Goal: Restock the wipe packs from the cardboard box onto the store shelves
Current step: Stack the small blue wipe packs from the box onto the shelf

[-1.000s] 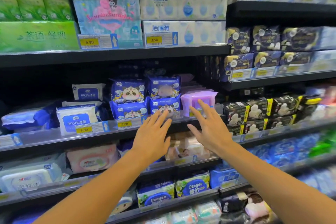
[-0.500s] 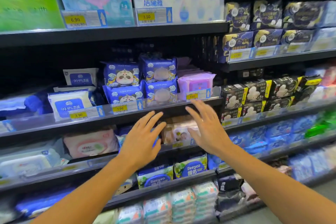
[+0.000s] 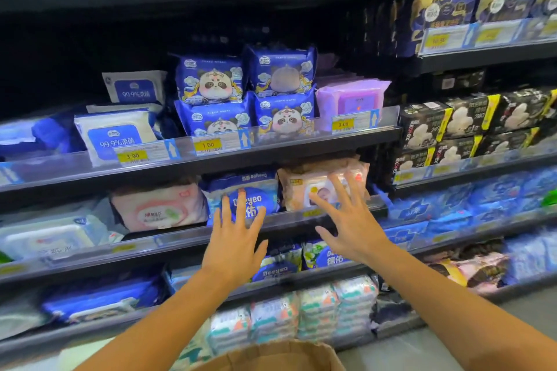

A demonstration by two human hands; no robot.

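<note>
Both hands reach out toward the shelves with fingers spread wide, and they hold nothing. The left hand (image 3: 233,238) is in front of a blue wipe pack (image 3: 244,194). The right hand (image 3: 351,224) is in front of a pink wipe pack (image 3: 304,187) right beside it. The rim of the cardboard box (image 3: 271,354) shows at the bottom, under the arms. Above sit 4 panda packs (image 3: 211,81).

I see both arms stretched forward mid-frame, left hand (image 3: 233,245) and right hand (image 3: 351,227) fingers spread, apparently holding nothing.
</note>
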